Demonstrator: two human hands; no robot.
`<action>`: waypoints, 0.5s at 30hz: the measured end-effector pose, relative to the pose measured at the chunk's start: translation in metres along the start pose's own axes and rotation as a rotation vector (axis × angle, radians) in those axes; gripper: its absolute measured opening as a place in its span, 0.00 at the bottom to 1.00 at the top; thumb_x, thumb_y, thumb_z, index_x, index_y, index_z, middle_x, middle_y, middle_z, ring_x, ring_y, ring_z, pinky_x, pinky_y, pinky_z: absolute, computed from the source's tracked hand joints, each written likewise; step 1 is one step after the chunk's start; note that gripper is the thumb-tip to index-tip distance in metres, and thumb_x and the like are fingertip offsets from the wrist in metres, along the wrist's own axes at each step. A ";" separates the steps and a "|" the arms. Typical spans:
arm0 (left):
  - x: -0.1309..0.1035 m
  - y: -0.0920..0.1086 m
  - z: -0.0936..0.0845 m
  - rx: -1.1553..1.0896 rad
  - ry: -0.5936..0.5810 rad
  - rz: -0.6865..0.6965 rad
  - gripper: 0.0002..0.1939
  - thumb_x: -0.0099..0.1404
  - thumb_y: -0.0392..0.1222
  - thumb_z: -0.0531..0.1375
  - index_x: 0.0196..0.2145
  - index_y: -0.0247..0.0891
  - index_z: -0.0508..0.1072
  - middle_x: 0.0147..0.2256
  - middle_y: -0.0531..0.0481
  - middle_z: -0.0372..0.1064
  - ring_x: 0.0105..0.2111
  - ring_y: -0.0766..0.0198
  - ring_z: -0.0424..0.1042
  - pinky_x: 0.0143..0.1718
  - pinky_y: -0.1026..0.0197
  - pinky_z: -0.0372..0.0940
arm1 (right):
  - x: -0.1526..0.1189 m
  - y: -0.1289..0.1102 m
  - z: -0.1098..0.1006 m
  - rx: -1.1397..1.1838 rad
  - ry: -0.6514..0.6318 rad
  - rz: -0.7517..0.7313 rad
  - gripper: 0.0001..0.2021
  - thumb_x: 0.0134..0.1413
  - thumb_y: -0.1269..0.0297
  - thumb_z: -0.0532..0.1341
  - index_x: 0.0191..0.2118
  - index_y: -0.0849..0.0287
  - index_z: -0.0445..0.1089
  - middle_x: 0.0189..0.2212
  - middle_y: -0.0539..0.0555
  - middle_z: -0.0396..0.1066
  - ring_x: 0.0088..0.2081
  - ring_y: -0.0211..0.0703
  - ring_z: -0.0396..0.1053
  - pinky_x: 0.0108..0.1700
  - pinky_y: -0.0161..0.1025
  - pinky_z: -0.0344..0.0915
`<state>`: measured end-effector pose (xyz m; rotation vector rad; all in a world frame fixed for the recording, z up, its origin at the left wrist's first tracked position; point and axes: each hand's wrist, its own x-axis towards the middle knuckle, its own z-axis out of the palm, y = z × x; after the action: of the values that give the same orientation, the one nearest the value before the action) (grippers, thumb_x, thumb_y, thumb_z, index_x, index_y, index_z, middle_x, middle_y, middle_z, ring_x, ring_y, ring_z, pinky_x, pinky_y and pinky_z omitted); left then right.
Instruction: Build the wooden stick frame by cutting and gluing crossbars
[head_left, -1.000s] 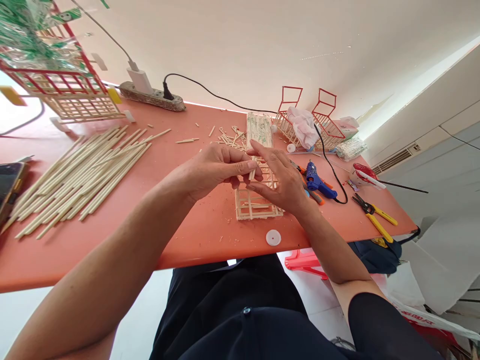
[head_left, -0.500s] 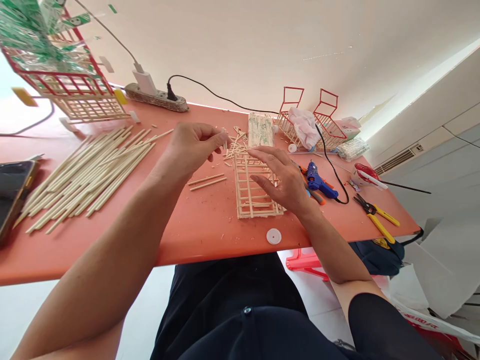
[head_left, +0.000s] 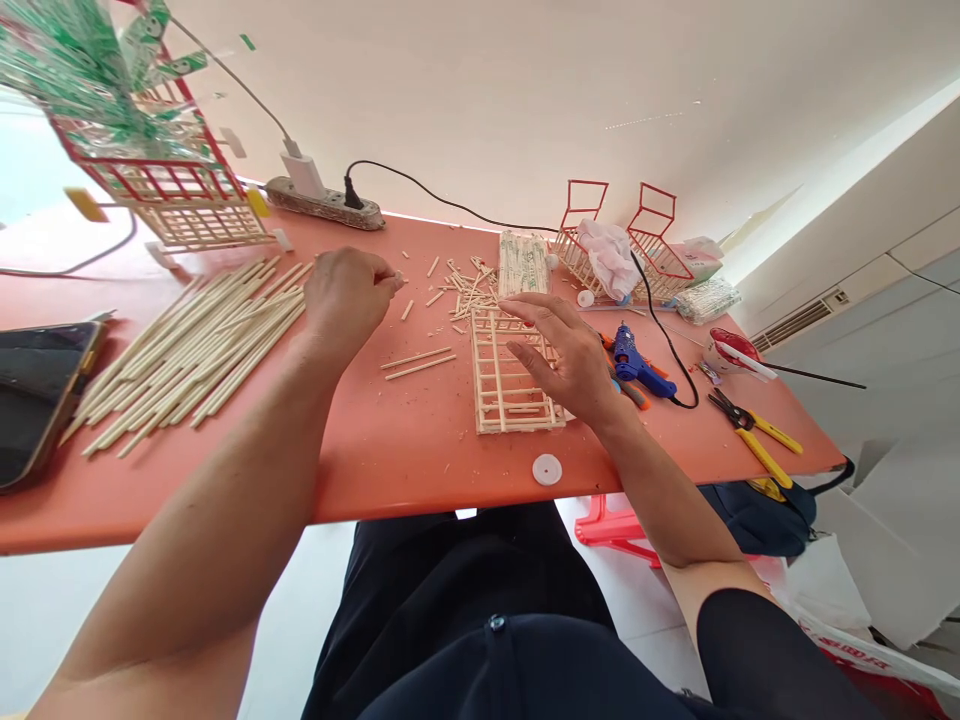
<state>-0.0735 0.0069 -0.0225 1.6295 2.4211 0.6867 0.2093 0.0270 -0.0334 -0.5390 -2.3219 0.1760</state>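
My left hand (head_left: 346, 298) is closed in a pinch low over the table, beside the right end of the pile of long wooden sticks (head_left: 187, 350). What its fingertips hold, if anything, is too small to make out. Several short stick pieces (head_left: 407, 311) lie loose just right of it. My right hand (head_left: 574, 355) is open, fingers apart, over the right side of a ladder-like wooden stick frame (head_left: 491, 375), partly covering it. Whether it touches the frame I cannot tell. Two cut sticks (head_left: 420, 367) lie left of the frame.
Behind the frame are a heap of stick offcuts (head_left: 472, 290) and a wrapped stick bundle (head_left: 523, 262). A blue glue gun (head_left: 637, 365), yellow-handled pliers (head_left: 757, 430), a white disc (head_left: 547, 469), a phone (head_left: 45, 390) and a power strip (head_left: 326, 205) lie around.
My left hand has moved left, away from the offcut heap. Several short stick pieces now show on the table where it was. My right hand stays over the frame.
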 end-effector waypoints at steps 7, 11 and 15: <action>0.002 -0.006 0.004 0.044 0.012 0.027 0.19 0.74 0.47 0.56 0.47 0.35 0.84 0.47 0.37 0.82 0.48 0.45 0.72 0.44 0.51 0.60 | 0.001 0.000 -0.001 0.008 0.025 -0.043 0.20 0.77 0.52 0.59 0.64 0.56 0.75 0.61 0.62 0.78 0.64 0.52 0.74 0.67 0.52 0.70; 0.006 -0.004 0.020 -0.057 0.060 0.116 0.18 0.73 0.48 0.56 0.47 0.39 0.85 0.47 0.38 0.83 0.49 0.45 0.76 0.46 0.51 0.63 | 0.001 0.000 0.000 0.011 0.016 -0.039 0.20 0.77 0.52 0.58 0.64 0.56 0.75 0.61 0.62 0.78 0.64 0.52 0.74 0.68 0.53 0.70; 0.013 0.001 0.045 -0.109 -0.065 0.285 0.16 0.71 0.48 0.58 0.44 0.41 0.85 0.46 0.39 0.84 0.49 0.45 0.77 0.51 0.49 0.65 | 0.001 0.000 0.000 0.011 -0.001 -0.005 0.20 0.77 0.51 0.58 0.64 0.54 0.75 0.61 0.61 0.78 0.64 0.53 0.74 0.68 0.55 0.69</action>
<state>-0.0616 0.0321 -0.0598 1.9385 2.0886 0.7768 0.2089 0.0273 -0.0332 -0.5279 -2.3212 0.1870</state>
